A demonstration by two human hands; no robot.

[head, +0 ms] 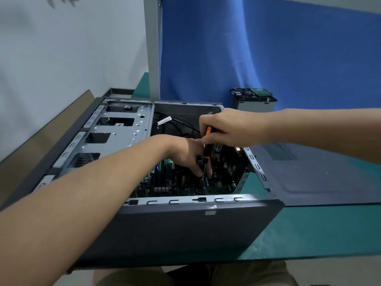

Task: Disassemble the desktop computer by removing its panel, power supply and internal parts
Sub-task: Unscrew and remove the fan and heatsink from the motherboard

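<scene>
We record the desktop case (185, 230) lying on its side at the near edge of the green table mat (329, 228), filling the lower centre of the frame with its open side upward. We judge the steel shell heavy and rigid, best taken by its outer walls, since the slotted rim looks sharp. Inside, at centre, the motherboard (185, 188) with its memory sticks (162, 168) is stiff but fragile, and we judge it should be lifted by its edges only once every screw is out. The left hand (185, 155) reaches down into the case, its fingertips closed about the lower shaft of the screwdriver (207, 149). The right hand (224, 129), above it, grasps the orange-and-black handle. The tip and any screw under it are hidden by the fingers, and the parts beneath the right hand are dark and unreadable. The empty drive cage (115, 137) sits left of centre. The removed side panel (309, 178) lies flat at right, cut off by the frame edge. At upper right stands a grey metal box (253, 100) topped by a green board; we cannot identify it firmly.
</scene>
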